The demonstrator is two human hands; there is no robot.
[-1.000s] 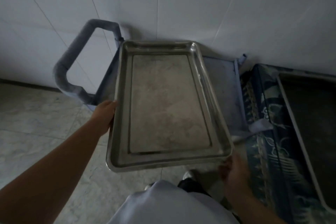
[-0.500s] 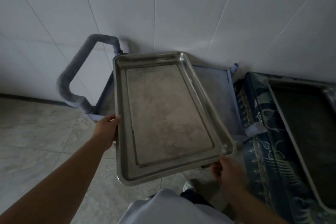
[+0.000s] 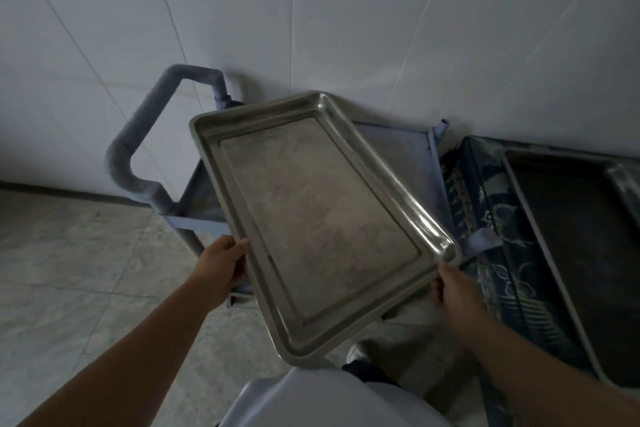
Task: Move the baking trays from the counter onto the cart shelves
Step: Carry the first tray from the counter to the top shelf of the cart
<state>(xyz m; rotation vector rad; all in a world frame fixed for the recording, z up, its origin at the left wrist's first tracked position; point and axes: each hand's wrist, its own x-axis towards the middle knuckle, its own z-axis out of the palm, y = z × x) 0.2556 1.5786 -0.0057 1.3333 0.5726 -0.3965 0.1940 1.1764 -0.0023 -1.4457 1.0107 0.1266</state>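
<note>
While both hands hold it, the scene reads so:
Tray: rectangular stainless-steel baking tray (image 3: 320, 218) is held above the blue-grey metal cart (image 3: 412, 163), turned further clockwise than half a second ago, near corner toward the person.
Left hand: left hand (image 3: 221, 265) grips the tray's left long rim, fingers curled under.
Right hand: right hand (image 3: 452, 291) grips the near right corner.
Counter: patterned blue counter (image 3: 485, 218) with a dark tray (image 3: 571, 253) stands beside the cart.

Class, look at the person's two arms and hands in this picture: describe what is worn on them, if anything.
Both forearms are bare, with no sleeves reaching them. The left hand and right hand wear no gloves; no watch, ring or bracelet shows. A pale garment covers the torso below.
</note>
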